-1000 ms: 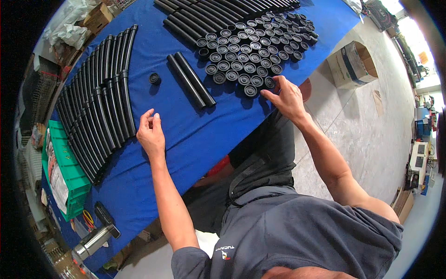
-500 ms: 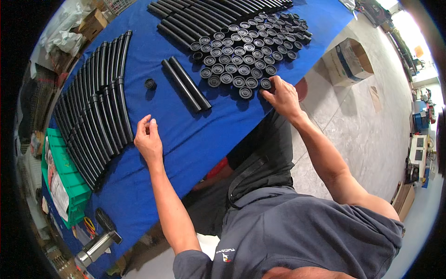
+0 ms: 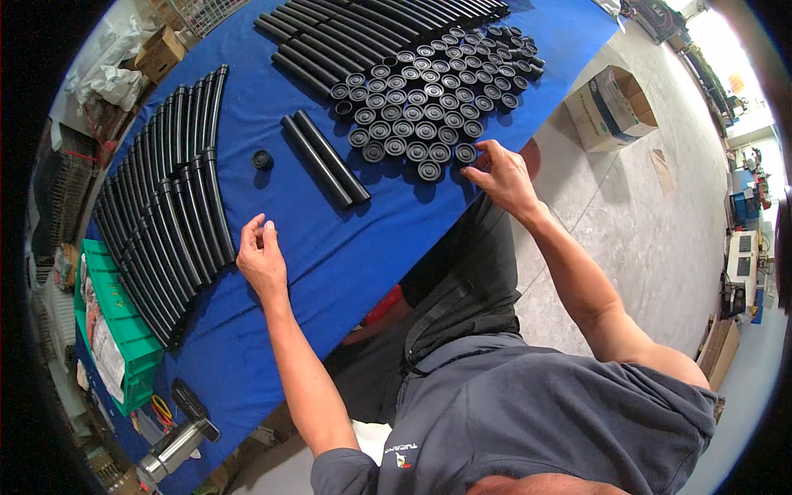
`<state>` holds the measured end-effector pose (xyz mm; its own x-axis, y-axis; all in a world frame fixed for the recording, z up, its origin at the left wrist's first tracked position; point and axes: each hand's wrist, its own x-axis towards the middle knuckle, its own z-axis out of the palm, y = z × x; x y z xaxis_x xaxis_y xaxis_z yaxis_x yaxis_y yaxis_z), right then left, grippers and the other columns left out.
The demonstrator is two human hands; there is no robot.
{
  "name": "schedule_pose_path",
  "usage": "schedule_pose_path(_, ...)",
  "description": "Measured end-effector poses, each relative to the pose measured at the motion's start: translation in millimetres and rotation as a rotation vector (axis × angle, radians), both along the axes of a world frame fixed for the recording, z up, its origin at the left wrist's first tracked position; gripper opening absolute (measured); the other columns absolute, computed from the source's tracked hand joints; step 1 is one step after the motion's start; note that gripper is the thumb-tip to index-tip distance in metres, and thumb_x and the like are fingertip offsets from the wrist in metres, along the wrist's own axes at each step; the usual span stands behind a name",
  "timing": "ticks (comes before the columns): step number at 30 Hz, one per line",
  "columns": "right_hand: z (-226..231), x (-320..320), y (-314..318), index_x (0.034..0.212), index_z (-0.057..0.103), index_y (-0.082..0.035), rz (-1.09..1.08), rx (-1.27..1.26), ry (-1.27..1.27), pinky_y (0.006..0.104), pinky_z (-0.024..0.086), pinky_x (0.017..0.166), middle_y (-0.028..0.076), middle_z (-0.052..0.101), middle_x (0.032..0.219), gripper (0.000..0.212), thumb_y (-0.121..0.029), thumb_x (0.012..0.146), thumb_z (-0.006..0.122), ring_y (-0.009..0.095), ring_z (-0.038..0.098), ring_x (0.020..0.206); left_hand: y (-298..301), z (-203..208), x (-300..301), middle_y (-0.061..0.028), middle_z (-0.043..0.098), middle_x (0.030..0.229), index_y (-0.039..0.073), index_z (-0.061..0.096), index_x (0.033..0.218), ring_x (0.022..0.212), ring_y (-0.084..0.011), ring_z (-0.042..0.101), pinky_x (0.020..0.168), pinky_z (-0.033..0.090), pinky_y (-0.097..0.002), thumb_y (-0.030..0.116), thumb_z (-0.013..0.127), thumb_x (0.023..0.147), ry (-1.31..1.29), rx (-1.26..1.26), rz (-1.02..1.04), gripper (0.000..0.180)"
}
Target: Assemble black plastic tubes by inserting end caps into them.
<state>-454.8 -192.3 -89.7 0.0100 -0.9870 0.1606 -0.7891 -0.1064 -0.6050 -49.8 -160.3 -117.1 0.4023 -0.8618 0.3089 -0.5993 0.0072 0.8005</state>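
Many black round caps [image 3: 425,130] stand grouped on the blue-covered table, their ringed tops facing up. At the group's near right edge, my right hand [image 3: 507,180] has thumb and fingertips closed about one black cap [image 3: 464,154]. My left hand [image 3: 262,262] hovers over the cloth with fingers loosely bent and apart, holding nothing. A single black cap [image 3: 261,159] rests beyond it. Two black tubes [image 3: 326,160] lie side by side between my left hand and the cap group.
Rows of capped black tubes [image 3: 169,202] lie at left, and more tubes [image 3: 346,37] at the back. A green crate [image 3: 136,351], a cordless power tool [image 3: 186,437] and yellow-handled scissors [image 3: 162,410] sit at the table's left edge. A cardboard box [image 3: 606,111] stands on the floor at right.
The view has shifted slightly, so the table's things appear a little displaced. Both hands keep nearly the same places; the right stays at the same cap.
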Motion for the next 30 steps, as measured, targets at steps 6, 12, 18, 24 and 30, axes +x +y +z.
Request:
schedule_pose_path(6, 11.9, -4.8, 8.7, 0.11, 0.059, 0.0, 0.037, -0.079, 0.048, 0.0366, 0.051, 0.066, 0.013, 0.064, 0.079, 0.042, -0.023, 0.08, 0.077, 0.026, 0.065, 0.072, 0.3, -3.6, -1.6, -0.0087, 0.067, 0.075, 0.0, 0.068, 0.106, 0.066, -0.0141, 0.061, 0.065, 0.05, -0.0299, 0.015, 0.066, 0.089, 0.058, 0.002, 0.004, 0.022)
schedule_pose_path(12, 62.9, 42.9, -5.1, 0.107, 0.064, -0.005, 0.2, -0.213, -0.035, 0.0329, 0.049, 0.062, 0.01, 0.061, 0.078, 0.029, -0.015, 0.082, 0.074, 0.021, 0.06, 0.066, 1.6, 0.1, -2.1, -0.0041, 0.065, 0.074, 0.001, 0.069, 0.105, 0.067, -0.01, 0.059, 0.064, 0.048, -0.0261, 0.013, 0.067, 0.089, 0.026, 0.017, 0.018, 0.02)
schedule_pose_path(18, 54.0, 106.6, -36.6, 0.106, 0.062, -0.008, 0.467, -0.28, 0.315, 0.0415, 0.051, 0.074, 0.011, 0.055, 0.094, 0.037, -0.028, 0.078, 0.075, 0.029, 0.059, 0.09, 1.7, -3.2, 2.6, -0.0043, 0.065, 0.073, 0.001, 0.069, 0.105, 0.067, -0.0102, 0.059, 0.063, 0.048, -0.0264, 0.014, 0.067, 0.089, 0.026, -0.012, 0.008, 0.02)
schedule_pose_path(24, 39.3, 128.3, -51.4, 0.092, 0.057, -0.002, 0.463, -0.265, 0.507, 0.0429, 0.052, 0.077, 0.014, 0.055, 0.095, 0.036, -0.027, 0.076, 0.076, 0.03, 0.06, 0.093, -1.0, -4.0, 0.6, -0.0094, 0.066, 0.07, 0.002, 0.069, 0.1, 0.061, -0.0169, 0.063, 0.059, 0.05, -0.0323, 0.015, 0.066, 0.088, 0.032, -0.029, 0.028, 0.018)
schedule_pose_path(30, 34.1, 128.3, -54.5, 0.09, 0.056, -0.001, 0.456, -0.248, 0.476, 0.0439, 0.052, 0.075, 0.014, 0.055, 0.093, 0.034, -0.025, 0.076, 0.075, 0.031, 0.061, 0.09, -0.9, -5.8, 2.5, -0.0101, 0.066, 0.069, 0.002, 0.069, 0.099, 0.06, -0.018, 0.063, 0.059, 0.049, -0.0323, 0.015, 0.066, 0.088, 0.027, -0.038, 0.015, 0.018)
